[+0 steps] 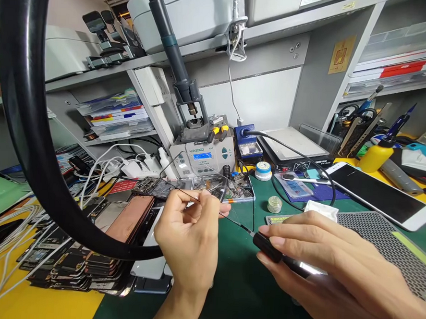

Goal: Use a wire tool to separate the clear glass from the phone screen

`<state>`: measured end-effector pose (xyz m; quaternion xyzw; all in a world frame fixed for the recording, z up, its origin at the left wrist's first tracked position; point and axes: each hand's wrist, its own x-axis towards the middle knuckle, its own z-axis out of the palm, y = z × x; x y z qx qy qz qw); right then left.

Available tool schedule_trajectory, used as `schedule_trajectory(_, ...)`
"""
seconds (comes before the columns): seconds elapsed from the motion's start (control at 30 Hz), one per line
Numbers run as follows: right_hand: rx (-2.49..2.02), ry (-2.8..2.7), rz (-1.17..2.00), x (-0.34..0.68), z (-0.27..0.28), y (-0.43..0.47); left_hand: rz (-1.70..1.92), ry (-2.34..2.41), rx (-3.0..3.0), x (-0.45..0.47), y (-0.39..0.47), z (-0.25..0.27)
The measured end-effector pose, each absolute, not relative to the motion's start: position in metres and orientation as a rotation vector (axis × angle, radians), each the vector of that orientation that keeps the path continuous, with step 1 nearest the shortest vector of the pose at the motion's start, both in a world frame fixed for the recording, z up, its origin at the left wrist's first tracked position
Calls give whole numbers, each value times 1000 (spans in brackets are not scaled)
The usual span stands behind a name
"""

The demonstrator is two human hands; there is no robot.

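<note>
My left hand is raised over the front of the green mat, thumb and fingers pinched on a thin black cable. From there the cable slants down to the right, into the narrow end of a black cylindrical piece. That piece is gripped by the fingertips of my right hand. Behind it, under the right palm, something shiny shows in part; its kind is hidden. Close behind the left hand lies a shallow tray of small electronic parts.
Stacked phone parts fill the left side. A soldering station stands at the back, with a hot plate to its right. A white tablet lies at right. A black ring frame arches across the left foreground.
</note>
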<state>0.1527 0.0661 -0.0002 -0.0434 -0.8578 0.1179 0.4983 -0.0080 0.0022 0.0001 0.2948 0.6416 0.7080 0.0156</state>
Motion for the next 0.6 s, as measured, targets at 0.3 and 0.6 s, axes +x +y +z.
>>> schedule_trajectory(0.3,-104,-2090,271,153,-4,66,2209,2017,913,-8,3,-1)
schedule_trajectory(0.6,-105,-2093,238,153,-4,66,2209,2005,912,-9,3,-1)
